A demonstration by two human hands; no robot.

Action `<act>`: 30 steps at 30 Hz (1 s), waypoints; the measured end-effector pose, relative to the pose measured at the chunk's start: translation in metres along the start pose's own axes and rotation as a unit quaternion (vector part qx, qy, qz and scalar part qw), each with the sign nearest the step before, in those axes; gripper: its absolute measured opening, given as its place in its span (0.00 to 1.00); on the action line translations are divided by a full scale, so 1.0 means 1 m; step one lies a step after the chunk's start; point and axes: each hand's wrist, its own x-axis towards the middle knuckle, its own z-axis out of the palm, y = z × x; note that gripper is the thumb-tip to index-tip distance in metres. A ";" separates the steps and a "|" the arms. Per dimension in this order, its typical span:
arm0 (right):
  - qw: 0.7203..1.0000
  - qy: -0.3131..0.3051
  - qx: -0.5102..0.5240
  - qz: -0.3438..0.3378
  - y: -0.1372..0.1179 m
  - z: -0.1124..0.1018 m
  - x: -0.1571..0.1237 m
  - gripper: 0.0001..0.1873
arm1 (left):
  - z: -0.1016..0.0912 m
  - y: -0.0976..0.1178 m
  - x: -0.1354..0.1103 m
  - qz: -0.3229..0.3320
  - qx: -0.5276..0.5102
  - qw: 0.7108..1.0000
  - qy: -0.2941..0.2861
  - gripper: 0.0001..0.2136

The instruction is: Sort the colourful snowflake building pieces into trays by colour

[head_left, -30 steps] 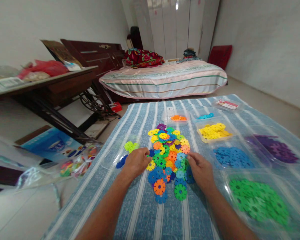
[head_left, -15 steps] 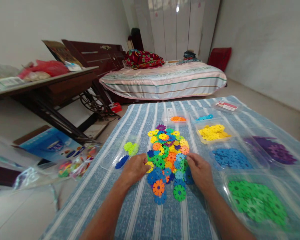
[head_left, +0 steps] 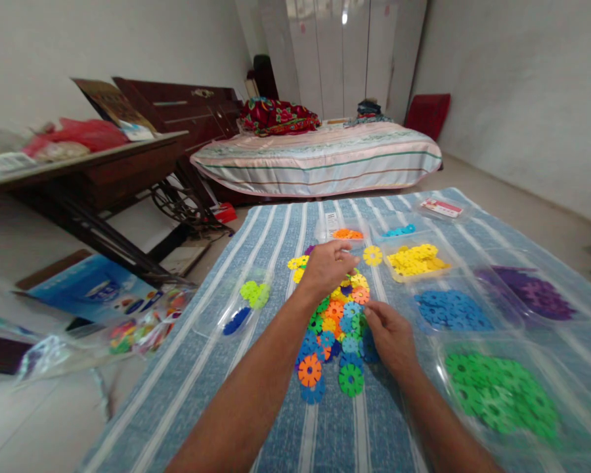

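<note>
A mixed pile of flower-shaped plastic discs (head_left: 335, 309) lies on the striped cloth. My left hand (head_left: 331, 264) is over the far part of the pile, with its fingers stretched out and apart. Just right of its fingertips is a single yellow disc (head_left: 373, 255), apart from the hand, between the pile and the box of yellow discs (head_left: 417, 261). At the pile's right edge my right hand (head_left: 393, 335) has its thumb and fingers drawn together; what they hold, if anything, is hidden. An orange disc (head_left: 309, 370) and a green disc (head_left: 351, 380) lie at the near edge.
On the right stand clear boxes of blue discs (head_left: 453, 310), purple discs (head_left: 536, 292) and green discs (head_left: 501, 394). Orange discs (head_left: 348, 234) and light blue discs (head_left: 398, 230) lie in far boxes. A left box holds lime discs (head_left: 255, 293) and dark blue discs (head_left: 237, 320).
My left hand has moved from the pile's left edge, forward and right across it, and opened. A yellow disc now shows beyond its fingertips. My right hand has barely moved.
</note>
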 end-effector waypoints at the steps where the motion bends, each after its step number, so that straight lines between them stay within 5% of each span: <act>1: 1.000 0.001 0.000 -0.001 0.000 0.000 0.000 0.16 | 0.003 0.002 0.006 0.015 0.011 1.000 0.012 0.13; 5: 1.000 0.004 -0.005 -0.007 -0.001 0.000 0.000 0.16 | -0.013 -0.002 0.005 0.028 0.180 0.983 0.004 0.07; 10: 1.000 0.009 -0.014 -0.010 -0.005 0.000 0.000 0.15 | -0.045 -0.028 -0.033 -0.050 0.426 0.900 -0.078 0.06; 15: 1.000 0.007 -0.014 -0.008 -0.004 -0.001 0.000 0.16 | -0.050 -0.052 -0.060 -0.113 0.493 0.857 -0.102 0.07; 24: 1.000 0.011 -0.005 -0.012 -0.002 0.000 0.001 0.15 | -0.051 -0.073 -0.059 -0.101 0.363 0.924 -0.061 0.03; 30: 1.000 0.005 -0.006 -0.016 -0.002 0.000 0.002 0.15 | -0.045 -0.054 -0.057 -0.081 0.179 0.980 -0.040 0.05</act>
